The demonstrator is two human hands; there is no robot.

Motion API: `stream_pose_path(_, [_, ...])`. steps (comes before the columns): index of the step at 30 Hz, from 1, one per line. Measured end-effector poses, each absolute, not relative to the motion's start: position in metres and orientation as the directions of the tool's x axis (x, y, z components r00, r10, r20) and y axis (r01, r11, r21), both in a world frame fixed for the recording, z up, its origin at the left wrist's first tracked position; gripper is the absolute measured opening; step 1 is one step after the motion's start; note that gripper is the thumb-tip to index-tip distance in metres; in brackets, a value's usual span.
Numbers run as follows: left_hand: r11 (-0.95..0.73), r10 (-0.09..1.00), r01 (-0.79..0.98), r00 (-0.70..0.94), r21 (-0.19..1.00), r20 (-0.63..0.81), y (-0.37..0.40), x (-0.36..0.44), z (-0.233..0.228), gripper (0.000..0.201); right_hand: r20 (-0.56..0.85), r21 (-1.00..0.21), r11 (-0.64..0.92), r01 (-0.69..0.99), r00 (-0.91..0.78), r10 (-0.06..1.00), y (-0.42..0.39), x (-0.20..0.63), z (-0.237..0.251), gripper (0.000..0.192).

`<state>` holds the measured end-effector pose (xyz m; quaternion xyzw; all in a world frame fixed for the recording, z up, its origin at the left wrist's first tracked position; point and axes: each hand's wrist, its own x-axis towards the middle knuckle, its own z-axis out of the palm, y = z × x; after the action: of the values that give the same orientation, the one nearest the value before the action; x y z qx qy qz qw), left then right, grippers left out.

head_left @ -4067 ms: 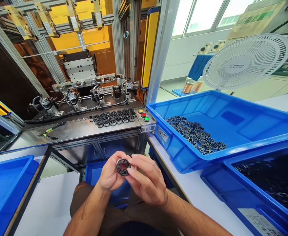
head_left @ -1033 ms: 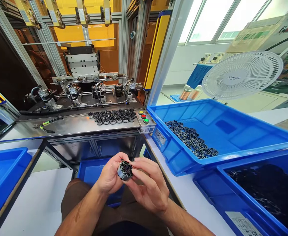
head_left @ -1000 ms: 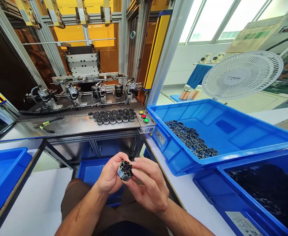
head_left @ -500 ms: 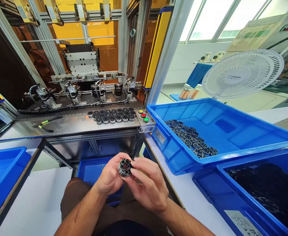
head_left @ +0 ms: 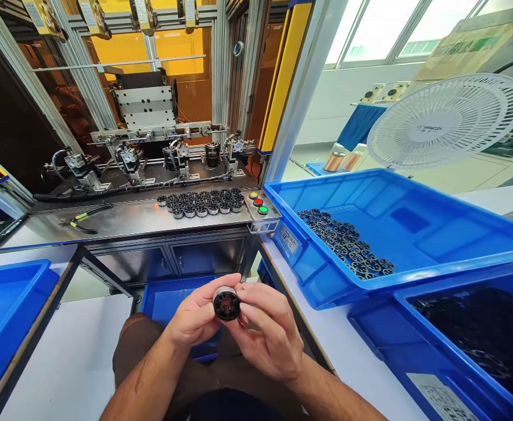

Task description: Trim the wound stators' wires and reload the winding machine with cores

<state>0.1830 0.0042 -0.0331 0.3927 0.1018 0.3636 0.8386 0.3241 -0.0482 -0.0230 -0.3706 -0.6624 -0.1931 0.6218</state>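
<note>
Head view: both hands meet low in the centre, above the person's lap. Left hand (head_left: 193, 318) curled around a small round stator core (head_left: 226, 304), thumb over its top edge, fingers cupped behind it. Right hand (head_left: 269, 333) closed on the same core from the right, fingertips (head_left: 244, 295) pinching its rim. The core's open face points toward the camera, dark slots visible inside, metal band round the outside. Directly below the hands, a blue bin (head_left: 169, 298) on the floor under the bench edge. Ahead, a steel machine deck (head_left: 125, 222) carries a tight cluster of stator cores (head_left: 204, 202) in rows, just left of a button panel (head_left: 260, 206) with yellow, red and green buttons. Green-handled pliers (head_left: 85, 217) lie on the deck, well apart to the left. Right of the machine, a large blue tray (head_left: 414, 204) holds a band of cores (head_left: 346, 242) along its near left side. A second blue tray (head_left: 467, 345), nearer, is filled with dark parts, too blurred to name. White fan (head_left: 447, 120) stands behind the trays. Another blue tray (head_left: 6, 316) at far left.
</note>
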Motion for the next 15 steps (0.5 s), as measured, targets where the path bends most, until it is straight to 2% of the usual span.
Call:
stream_pose_path(3, [0.445,0.681,-0.509,0.726,0.737,0.090,0.005,0.180,-0.036,0.050,0.970,-0.200,0.656,0.727,0.054,0.236,-0.048,0.322,-0.025,0.036])
stream_pose_path(9, [0.412,0.742,-0.505,0.669,0.758,0.043,0.009,0.183,-0.037,0.049,0.966,-0.187,0.642,0.744,0.022,0.256,-0.045,0.324,-0.027,0.032])
stream_pose_path(11, [0.410,0.750,-0.505,0.661,0.760,0.034,0.007,0.188,-0.037,0.044,0.947,-0.132,0.627,0.767,-0.088,0.307,-0.047,0.332,-0.030,0.031])
stream_pose_path(13, [0.425,0.748,-0.466,0.663,0.777,-0.011,0.003,0.196,-0.042,0.039,0.885,-0.075,0.621,0.780,-0.234,0.402,-0.055,0.342,-0.037,0.033])
stream_pose_path(15, [0.478,0.716,-0.394,0.693,0.785,-0.088,-0.006,0.207,-0.054,0.040,0.812,-0.080,0.602,0.794,-0.298,0.502,-0.070,0.352,-0.049,0.037])
